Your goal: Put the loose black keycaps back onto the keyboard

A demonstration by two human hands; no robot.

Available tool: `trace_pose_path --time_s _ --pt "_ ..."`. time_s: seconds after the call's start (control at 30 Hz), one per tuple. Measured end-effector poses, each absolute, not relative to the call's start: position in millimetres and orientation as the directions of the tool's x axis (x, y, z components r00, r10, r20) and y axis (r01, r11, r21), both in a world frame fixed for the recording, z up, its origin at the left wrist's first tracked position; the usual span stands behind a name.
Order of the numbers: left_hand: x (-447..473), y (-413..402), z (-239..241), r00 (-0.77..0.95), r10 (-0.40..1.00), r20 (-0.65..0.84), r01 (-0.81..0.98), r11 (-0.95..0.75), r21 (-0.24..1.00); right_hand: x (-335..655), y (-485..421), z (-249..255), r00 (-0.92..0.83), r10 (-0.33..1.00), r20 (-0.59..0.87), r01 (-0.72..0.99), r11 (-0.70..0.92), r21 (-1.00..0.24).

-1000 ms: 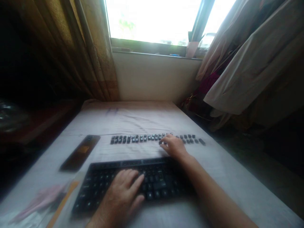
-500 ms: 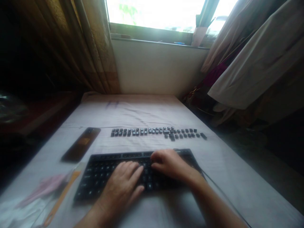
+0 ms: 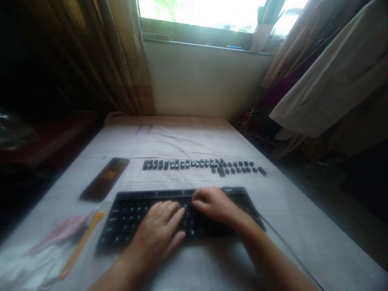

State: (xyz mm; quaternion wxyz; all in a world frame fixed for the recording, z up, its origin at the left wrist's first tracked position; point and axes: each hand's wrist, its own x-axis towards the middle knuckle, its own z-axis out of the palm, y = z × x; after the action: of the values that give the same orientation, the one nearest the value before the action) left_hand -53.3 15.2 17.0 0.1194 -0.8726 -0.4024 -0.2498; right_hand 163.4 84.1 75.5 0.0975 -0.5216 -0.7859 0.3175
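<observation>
A black keyboard lies on the cloth-covered surface in front of me. My left hand rests flat over its middle keys, fingers stretched forward and thumb apart. Near the upper middle of the keyboard, my right hand is curled, with thumb and index finger brought together close to the keys. Whatever is between those fingertips is too small and blurred to make out. Beyond the keyboard, loose black keycaps are laid out in rows, with a larger keycap among them.
Left of the keycaps lies a dark phone. An orange-handled tool, perhaps a brush, sits beside a pink cloth at the lower left. The keyboard's cable trails toward the lower right. A wall and window stand behind.
The whole view has shifted slightly, so the bed-like surface and keyboard sit a little higher. Both hands keep nearly the same place and pose on the keyboard.
</observation>
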Motion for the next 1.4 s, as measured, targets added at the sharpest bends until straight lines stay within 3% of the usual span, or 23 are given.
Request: trace_pose_path --time_s 0.17,0.57,0.87,1.4 --pt "-54.1 16.0 20.7 0.569 0.643 0.512 0.756 -0.654 -0.019 164.6 85.8 75.1 -0.421 0.878 -0.227 0.751 0.197 -0.630" --pt "-39.1 21.1 22.5 0.597 0.648 0.473 0.736 -0.677 -0.002 159.2 82.3 77.7 -0.353 0.906 -0.233 0.815 0.175 -0.553" --pt "-38.6 24.9 23.2 0.593 0.643 0.485 0.724 -0.689 0.028 157.8 89.5 81.3 -0.302 0.897 -0.322 0.834 0.085 -0.546" --pt "-36.9 25.1 25.2 0.586 0.671 0.454 0.723 -0.686 0.081 156.2 88.4 82.2 -0.291 0.897 -0.333 0.864 0.097 -0.494"
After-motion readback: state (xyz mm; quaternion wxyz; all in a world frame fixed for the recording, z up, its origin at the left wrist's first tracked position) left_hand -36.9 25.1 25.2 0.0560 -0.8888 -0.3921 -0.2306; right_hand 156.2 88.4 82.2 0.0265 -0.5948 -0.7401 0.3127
